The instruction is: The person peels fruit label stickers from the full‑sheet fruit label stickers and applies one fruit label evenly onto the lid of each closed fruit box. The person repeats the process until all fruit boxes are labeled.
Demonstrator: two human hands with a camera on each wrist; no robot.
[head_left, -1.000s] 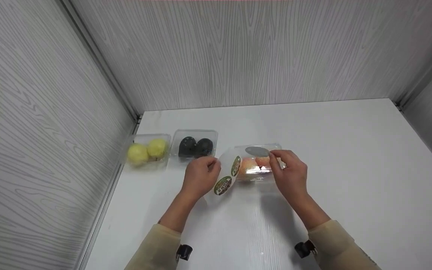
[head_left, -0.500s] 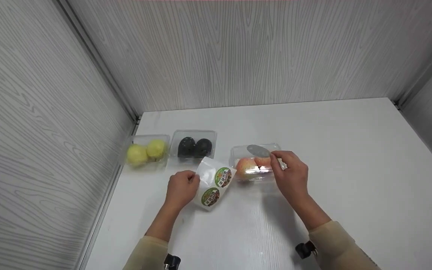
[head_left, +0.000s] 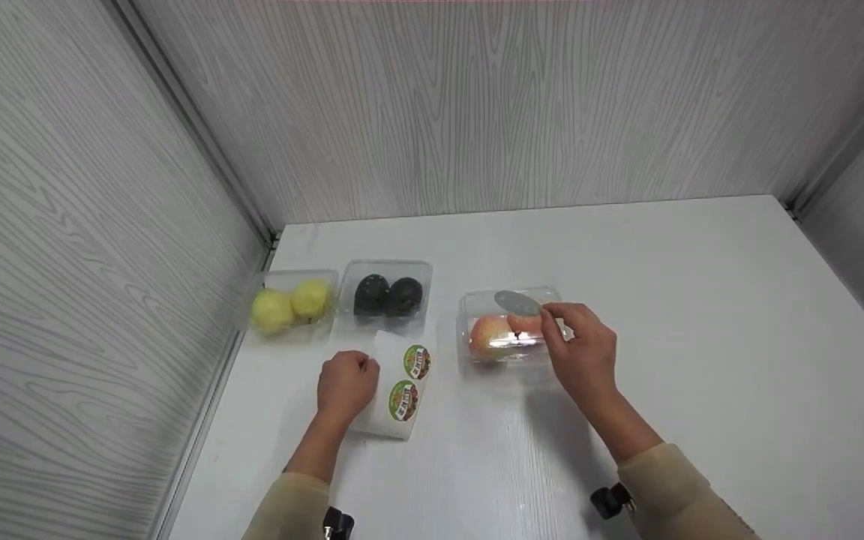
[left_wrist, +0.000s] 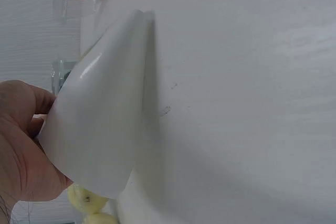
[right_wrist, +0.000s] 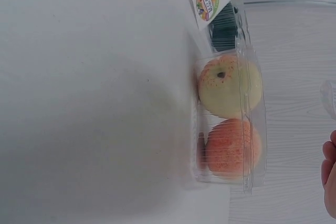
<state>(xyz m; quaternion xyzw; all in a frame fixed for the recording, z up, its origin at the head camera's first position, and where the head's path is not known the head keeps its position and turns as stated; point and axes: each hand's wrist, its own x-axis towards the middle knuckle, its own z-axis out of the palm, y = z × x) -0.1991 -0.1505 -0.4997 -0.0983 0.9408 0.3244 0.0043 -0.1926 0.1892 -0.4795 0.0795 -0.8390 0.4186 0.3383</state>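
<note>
My left hand point(head_left: 347, 384) holds the left edge of a white sticker sheet point(head_left: 389, 356), which hangs low over the table with two round green-and-brown printed stickers point(head_left: 403, 400) facing up. The left wrist view shows the sheet's plain back point(left_wrist: 100, 108), bowed, its edge pinched by the hand point(left_wrist: 26, 145). Between thumb and fingertips, my right hand point(head_left: 583, 349) pinches one loose round sticker point(head_left: 516, 303), its grey back showing. That sticker is above a clear plastic fruit box point(head_left: 466, 319) holding two red-yellow apples point(head_left: 488, 335). The box's lid is down in the right wrist view.
To the left of the apples stands a clear box point(head_left: 424, 270) with two dark fruits point(head_left: 405, 297). Beside it, another clear box point(head_left: 331, 281) contains two yellow fruits point(head_left: 272, 310). Grey wood-grain panels point(head_left: 432, 112) enclose the white table point(head_left: 702, 315) at the back and sides.
My left hand has moved left and toward me with the sticker sheet, away from the apple box, and the sheet has turned flatter. The right hand with its sticker has stayed nearly still.
</note>
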